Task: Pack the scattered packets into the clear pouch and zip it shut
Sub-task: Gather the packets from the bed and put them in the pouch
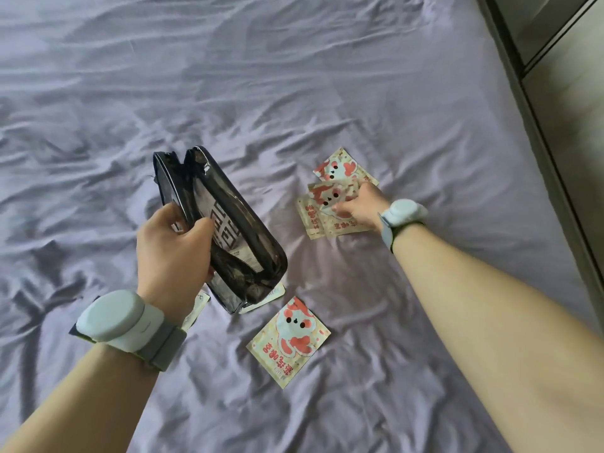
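My left hand [173, 246] grips the near side of a clear pouch [228, 223] with black trim, held above the bed with its zipper open. A pale packet shows through the pouch wall. To the right lies a loose pile of cream packets with red cartoon prints [330, 188]. My right hand [358, 207] rests on that pile, fingers pinching the upper packets. One more printed packet [289, 341] lies alone nearer to me. Two white packets peek out, one under the pouch [273, 295] and one by my left wrist [196, 308].
Everything lies on a wrinkled lilac bedsheet [294, 76] that fills most of the view. The bed's right edge runs diagonally beside a dark frame and pale floor [562, 93]. Both wrists wear pale blue bands.
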